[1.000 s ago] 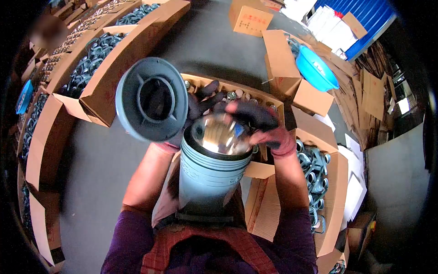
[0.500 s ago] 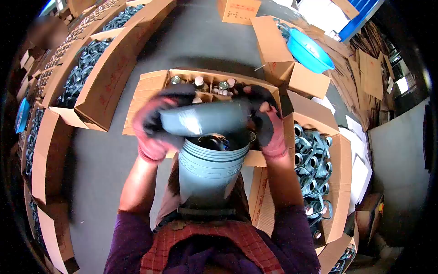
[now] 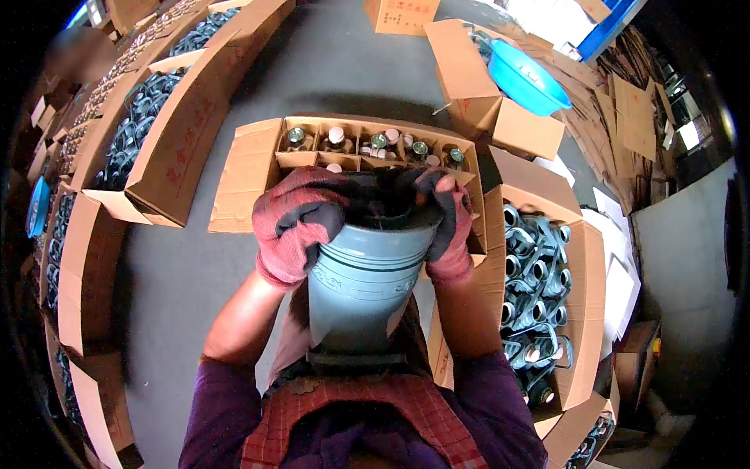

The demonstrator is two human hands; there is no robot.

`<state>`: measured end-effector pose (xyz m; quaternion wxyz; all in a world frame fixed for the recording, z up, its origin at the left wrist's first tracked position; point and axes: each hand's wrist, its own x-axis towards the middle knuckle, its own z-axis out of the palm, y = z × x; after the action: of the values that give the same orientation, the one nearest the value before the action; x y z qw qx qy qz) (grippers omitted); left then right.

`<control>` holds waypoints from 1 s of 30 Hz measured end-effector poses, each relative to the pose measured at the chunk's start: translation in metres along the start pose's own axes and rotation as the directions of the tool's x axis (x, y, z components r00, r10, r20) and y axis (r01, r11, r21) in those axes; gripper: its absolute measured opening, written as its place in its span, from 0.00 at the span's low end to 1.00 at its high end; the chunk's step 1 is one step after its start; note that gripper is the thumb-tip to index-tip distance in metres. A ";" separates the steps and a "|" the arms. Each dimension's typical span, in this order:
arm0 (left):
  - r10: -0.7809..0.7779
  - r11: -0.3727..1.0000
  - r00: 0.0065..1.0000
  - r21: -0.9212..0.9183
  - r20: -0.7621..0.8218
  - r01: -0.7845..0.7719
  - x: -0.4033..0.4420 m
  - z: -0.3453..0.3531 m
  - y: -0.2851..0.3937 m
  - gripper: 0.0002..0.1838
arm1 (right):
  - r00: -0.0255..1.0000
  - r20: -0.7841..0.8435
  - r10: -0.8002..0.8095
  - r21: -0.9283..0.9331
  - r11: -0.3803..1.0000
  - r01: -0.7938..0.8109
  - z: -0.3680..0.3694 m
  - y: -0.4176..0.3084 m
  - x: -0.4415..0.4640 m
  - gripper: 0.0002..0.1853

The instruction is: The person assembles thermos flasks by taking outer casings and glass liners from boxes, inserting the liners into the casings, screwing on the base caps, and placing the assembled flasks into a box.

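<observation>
A grey-blue plastic jug body (image 3: 366, 289) stands upright between my knees, tilted slightly, with ridges and raised marks round its upper part. On its mouth sits a wide grey plastic collar (image 3: 384, 237), its dark opening facing up. My left hand (image 3: 301, 223), in a red and black glove, is closed round the collar's left side. Closed on the right side is my right hand (image 3: 451, 223), gloved alike, with its thumb up. The inside of the opening is too dark to make out.
Just ahead, a divided carton (image 3: 258, 180) holds several glass bottles (image 3: 336, 139). To my right, a carton (image 3: 582, 313) is filled with grey handled jug tops (image 3: 539, 270). Long cartons (image 3: 176, 148) of grey parts line the left. A blue basin (image 3: 531, 82) rests on a carton at far right.
Both hands have brought the grey collar down from above onto the jug body's mouth. It was tilted and apart from the body before. The body has stayed between my knees.
</observation>
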<state>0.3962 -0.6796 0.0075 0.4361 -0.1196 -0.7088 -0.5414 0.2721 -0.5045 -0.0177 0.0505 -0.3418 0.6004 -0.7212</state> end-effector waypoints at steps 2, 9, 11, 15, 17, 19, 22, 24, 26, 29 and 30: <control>0.043 0.999 0.999 0.005 -0.008 -0.043 0.000 0.001 -0.001 0.20 | 0.989 0.018 0.147 0.198 0.969 -0.148 0.000 0.004 -0.007 0.14; -0.138 0.987 0.970 0.053 -0.202 0.151 -0.008 0.008 -0.003 0.16 | 0.998 0.030 -0.062 -0.514 0.855 0.069 -0.002 0.011 -0.002 0.13; -0.087 0.995 0.988 -0.060 -0.131 0.080 -0.005 0.006 -0.006 0.15 | 0.992 0.006 -0.124 -0.561 0.821 0.106 0.001 0.008 -0.003 0.12; 0.027 0.992 0.998 -0.123 -0.062 -0.034 -0.001 0.006 -0.002 0.20 | 0.996 -0.078 -0.031 0.081 0.996 0.037 0.006 0.005 -0.009 0.13; 0.066 0.989 0.997 -0.133 -0.040 -0.071 0.001 0.005 -0.006 0.22 | 0.991 -0.135 -0.018 0.387 0.919 0.070 0.007 0.016 -0.009 0.11; 0.072 0.989 0.997 -0.127 -0.026 -0.075 0.002 0.004 -0.010 0.25 | 0.975 -0.196 -0.101 0.314 0.936 0.160 0.010 0.020 -0.007 0.09; 0.123 0.973 0.991 -0.189 -0.056 -0.131 0.004 0.010 0.001 0.25 | 0.913 -0.107 -0.394 0.112 0.908 0.405 0.011 0.018 0.002 0.06; 0.165 0.979 0.980 -0.141 0.115 -0.148 0.003 -0.002 -0.001 0.28 | 0.920 -0.051 -0.387 0.073 0.918 0.390 0.003 0.022 -0.003 0.05; 0.151 0.976 0.977 -0.177 0.150 -0.123 0.004 0.001 0.005 0.29 | 0.972 -0.059 -0.226 0.118 0.966 0.232 -0.007 0.034 -0.013 0.06; 0.076 0.971 0.983 -0.235 0.169 -0.034 0.004 -0.003 -0.001 0.28 | 0.984 -0.041 -0.175 0.280 0.943 0.179 -0.004 0.034 -0.009 0.07; 0.069 0.963 0.988 -0.266 0.140 -0.030 0.004 -0.003 -0.005 0.27 | 0.983 -0.023 -0.182 0.339 0.924 0.179 -0.002 0.029 -0.002 0.08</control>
<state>0.3921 -0.6855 0.0069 0.3759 -0.2342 -0.6578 -0.6092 0.2628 -0.5103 -0.0446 0.0449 -0.3848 0.4328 -0.8140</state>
